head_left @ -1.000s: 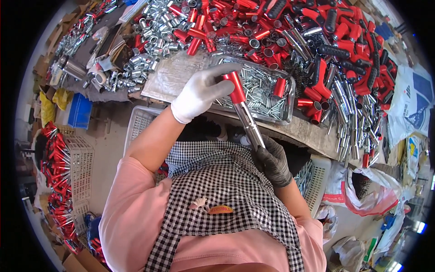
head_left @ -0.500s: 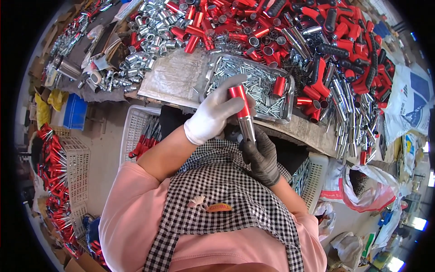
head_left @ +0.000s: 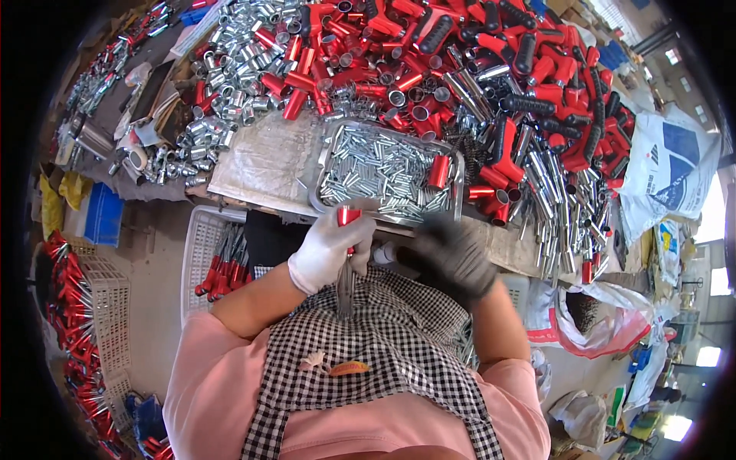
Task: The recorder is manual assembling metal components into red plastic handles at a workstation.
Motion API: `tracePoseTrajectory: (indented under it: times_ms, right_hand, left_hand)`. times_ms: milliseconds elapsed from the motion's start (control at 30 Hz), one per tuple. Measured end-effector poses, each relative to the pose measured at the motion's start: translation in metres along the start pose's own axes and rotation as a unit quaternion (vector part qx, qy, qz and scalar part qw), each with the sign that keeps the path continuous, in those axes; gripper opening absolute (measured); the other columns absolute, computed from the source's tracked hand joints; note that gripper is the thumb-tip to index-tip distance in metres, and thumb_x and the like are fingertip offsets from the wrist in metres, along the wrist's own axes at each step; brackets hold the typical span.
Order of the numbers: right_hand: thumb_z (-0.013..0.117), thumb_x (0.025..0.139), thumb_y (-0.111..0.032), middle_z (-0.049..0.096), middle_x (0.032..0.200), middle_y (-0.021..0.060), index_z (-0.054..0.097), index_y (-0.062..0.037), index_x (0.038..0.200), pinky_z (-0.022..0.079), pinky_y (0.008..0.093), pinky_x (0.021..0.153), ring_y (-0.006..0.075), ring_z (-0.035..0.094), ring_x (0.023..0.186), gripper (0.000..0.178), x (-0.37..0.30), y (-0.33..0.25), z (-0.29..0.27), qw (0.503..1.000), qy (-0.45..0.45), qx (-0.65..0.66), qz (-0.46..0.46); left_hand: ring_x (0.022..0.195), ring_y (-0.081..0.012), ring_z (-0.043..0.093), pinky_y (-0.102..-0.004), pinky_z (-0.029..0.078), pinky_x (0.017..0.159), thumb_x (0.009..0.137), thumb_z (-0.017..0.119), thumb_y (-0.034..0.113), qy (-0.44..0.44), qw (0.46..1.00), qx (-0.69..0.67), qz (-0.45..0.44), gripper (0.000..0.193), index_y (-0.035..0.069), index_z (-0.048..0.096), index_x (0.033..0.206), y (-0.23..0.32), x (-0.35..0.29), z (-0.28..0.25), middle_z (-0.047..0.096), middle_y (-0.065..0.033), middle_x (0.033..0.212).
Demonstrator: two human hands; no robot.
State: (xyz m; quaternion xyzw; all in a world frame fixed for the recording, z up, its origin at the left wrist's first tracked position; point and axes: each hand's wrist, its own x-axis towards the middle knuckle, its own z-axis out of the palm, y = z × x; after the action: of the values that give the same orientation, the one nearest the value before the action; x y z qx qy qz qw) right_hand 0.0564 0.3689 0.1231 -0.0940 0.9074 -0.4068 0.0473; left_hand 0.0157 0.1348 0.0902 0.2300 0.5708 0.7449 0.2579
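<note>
In a white glove, my left hand (head_left: pixel 328 249) is closed round a metal tube with a red sleeve (head_left: pixel 349 216). The tube's silvery lower part (head_left: pixel 345 291) points down toward my checked apron and is blurred. My right hand (head_left: pixel 458 259), in a dark grey glove, is apart from the tube. It is just below the near right corner of a metal tray (head_left: pixel 458 165) of small silver pins (head_left: pixel 376 165). Motion smears its fingers, so whether it holds anything does not show. A single red sleeve (head_left: pixel 438 172) lies on the pins.
Beyond the tray are heaped red sleeves (head_left: pixel 410 80), silver rings (head_left: pixel 253 57), and red-and-black handles (head_left: pixel 502 149). Chrome tubes (head_left: pixel 544 184) pile at the right. A white basket (head_left: pixel 193 253) of red-handled pieces stands below the bench's left part. White sacks (head_left: pixel 659 169) are at the right.
My right hand has let go of the tube's lower end and moved up and right toward the tray. My left hand has lowered the tube toward my apron, slightly left.
</note>
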Motion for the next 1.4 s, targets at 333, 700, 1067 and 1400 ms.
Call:
tracePoseTrajectory:
  times_ms: [333,700,1067,1400]
  right_hand:
    - [0.069,0.075,-0.021,0.062,0.112,0.0063,0.067,-0.0138,0.107,0.044,0.0401,0.097,0.0284,0.055,0.110,0.032,0.139,0.110,-0.081,0.854,0.044,-0.499,-0.141]
    - [0.064,0.084,-0.016,0.066,0.087,0.0114,0.062,-0.0075,0.093,0.051,0.0419,0.074,0.0318,0.063,0.083,0.013,0.160,0.118,-0.084,0.880,0.234,-0.342,-0.232]
    - [0.064,0.084,-0.007,0.062,0.094,0.0102,0.065,-0.0070,0.106,0.051,0.0338,0.074,0.0266,0.063,0.080,0.022,0.044,-0.020,-0.035,0.968,-0.084,-0.023,-0.237]
    - [0.066,0.084,-0.018,0.064,0.078,0.0096,0.056,-0.0051,0.113,0.052,0.0397,0.060,0.0305,0.064,0.066,0.033,0.028,-0.033,-0.033,0.984,-0.062,-0.069,-0.154]
  left_hand:
    - [0.054,-0.0146,0.054,-0.0289,0.049,0.055,0.084,0.055,0.009,0.002,0.961,-0.167,-0.218,0.044,-0.009,0.039,0.120,-0.001,-0.021,0.014,0.054,-0.0055,0.068]
    - [0.052,-0.0108,0.052,-0.0259,0.044,0.050,0.085,0.060,0.007,0.013,0.976,-0.072,-0.207,0.024,-0.004,0.048,0.103,0.010,-0.022,0.010,0.055,-0.0039,0.065]
    - [0.076,-0.0357,0.062,-0.0412,0.049,0.070,0.072,0.073,0.020,0.000,0.914,0.400,0.064,0.030,0.002,0.061,0.093,0.010,0.000,-0.017,0.062,-0.0169,0.080]
    - [0.076,-0.0352,0.062,-0.0412,0.050,0.069,0.073,0.073,0.023,-0.058,0.871,0.483,0.069,0.029,0.005,0.062,0.092,0.011,0.009,-0.005,0.063,-0.0148,0.080]
